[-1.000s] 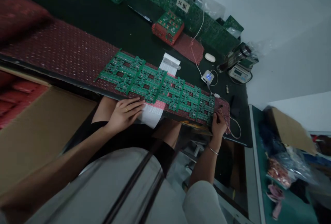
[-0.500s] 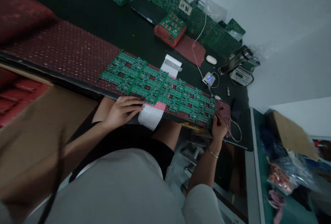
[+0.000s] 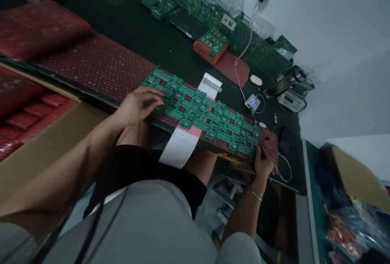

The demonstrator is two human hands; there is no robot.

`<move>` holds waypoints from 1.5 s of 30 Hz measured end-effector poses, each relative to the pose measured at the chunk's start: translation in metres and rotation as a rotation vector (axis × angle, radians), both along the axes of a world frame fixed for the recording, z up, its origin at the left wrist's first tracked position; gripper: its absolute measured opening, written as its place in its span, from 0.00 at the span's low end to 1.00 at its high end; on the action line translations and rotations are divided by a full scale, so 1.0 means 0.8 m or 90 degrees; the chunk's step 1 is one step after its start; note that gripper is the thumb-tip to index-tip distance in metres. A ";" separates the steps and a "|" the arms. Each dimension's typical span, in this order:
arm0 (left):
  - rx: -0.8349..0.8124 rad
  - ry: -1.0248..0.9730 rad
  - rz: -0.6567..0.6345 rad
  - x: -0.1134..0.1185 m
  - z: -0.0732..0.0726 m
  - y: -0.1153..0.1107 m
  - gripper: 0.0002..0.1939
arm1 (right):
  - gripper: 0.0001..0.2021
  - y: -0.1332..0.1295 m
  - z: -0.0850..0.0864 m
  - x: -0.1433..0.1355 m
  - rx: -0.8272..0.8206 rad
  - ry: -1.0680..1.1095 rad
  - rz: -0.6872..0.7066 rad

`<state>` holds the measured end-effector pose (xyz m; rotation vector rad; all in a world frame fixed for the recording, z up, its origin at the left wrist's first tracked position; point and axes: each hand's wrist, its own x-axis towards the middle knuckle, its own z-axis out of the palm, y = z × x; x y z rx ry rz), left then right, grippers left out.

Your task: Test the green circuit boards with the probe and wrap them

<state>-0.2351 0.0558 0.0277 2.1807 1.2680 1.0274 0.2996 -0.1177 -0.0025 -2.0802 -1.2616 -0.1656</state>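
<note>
A row of green circuit board panels lies along the front of the bench on red bubble wrap. My left hand is over the left end of the row, thumb and fingers apart, with nothing visible between them. At the row's right end, my right hand has its fingers closed beside the last panel. A thin cable loops to its fingertips, which seem to pinch the cable's end; the tip is hidden. A small white device with a lit blue screen sits behind, wired nearby.
A paper strip under the boards hangs over the bench edge. Red-wrapped bundles lie at left, above an open cardboard box. Behind stand a red-wrapped board stack, a pen, a scale and a metal flask.
My left hand has moved left and up from the front edge to over the leftmost panels, its fingers more bent. My right hand stays at the right end. The camera view has shifted.
</note>
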 end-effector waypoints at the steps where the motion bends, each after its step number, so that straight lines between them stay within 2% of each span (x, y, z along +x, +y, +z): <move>1: 0.000 0.017 0.006 -0.010 0.002 0.025 0.25 | 0.42 -0.001 -0.001 0.000 0.000 -0.005 0.002; 3: -0.010 0.054 0.007 -0.025 0.001 0.074 0.29 | 0.43 -0.001 -0.003 -0.001 -0.004 -0.013 -0.002; 6: -0.003 0.072 0.001 -0.029 -0.008 0.131 0.27 | 0.46 -0.001 -0.005 -0.002 -0.010 -0.007 -0.006; 10: 0.000 0.081 -0.061 -0.010 -0.026 0.166 0.20 | 0.46 0.001 -0.005 -0.005 -0.015 0.008 -0.014; 14: -0.010 0.094 -0.058 0.000 -0.041 0.176 0.16 | 0.46 0.002 -0.003 -0.007 -0.010 0.002 -0.018; 19: -0.007 0.094 -0.035 0.002 -0.046 0.180 0.15 | 0.45 0.001 -0.003 -0.009 0.000 -0.018 -0.004; 26: -0.010 0.119 0.013 0.010 -0.033 0.169 0.14 | 0.44 0.002 -0.006 -0.007 -0.006 0.000 -0.010; 30: 0.006 0.144 -0.031 0.006 -0.024 0.146 0.20 | 0.43 0.003 -0.005 -0.010 -0.004 -0.004 -0.019; 33: 0.025 0.170 -0.066 0.000 -0.026 0.134 0.29 | 0.40 0.008 0.010 -0.021 -0.023 -0.022 -0.011; 37: 0.040 0.170 -0.035 -0.002 -0.036 0.136 0.41 | 0.29 0.042 0.050 -0.045 -0.061 -0.073 -0.039; 41: 0.021 0.183 -0.012 0.003 -0.036 0.139 0.32 | 0.20 0.097 0.095 -0.050 -0.111 -0.065 -0.046; 45: 0.041 0.176 -0.006 0.002 -0.039 0.143 0.28 | 0.18 0.125 0.130 -0.022 -0.232 -0.018 -0.169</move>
